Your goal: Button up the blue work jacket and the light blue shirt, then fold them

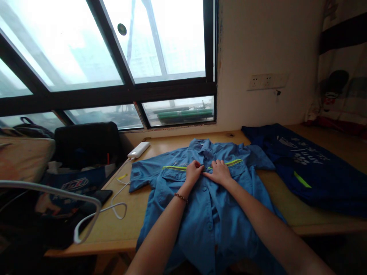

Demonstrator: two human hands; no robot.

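A blue short-sleeved work shirt (183,214) lies front side up, its collar toward the wall and its lower part hanging over the near table edge. Yellow-green strips cross its chest above the pockets. My left hand (195,170) pinches the front placket at chest height, fingers closed on the cloth. Against it, my right hand (219,172) grips the placket's other side, thumb pointing left. The fingertips of both hands nearly meet, and whatever button lies between them is hidden. Lower down, buttons show along the placket.
A dark blue garment (315,168) with white print is spread on the right of the wooden table (126,225). At the left lie a white power bank (139,150), its looping white cable (114,206) and a dark phone-like slab (103,196). A black chair (87,141) stands beyond.
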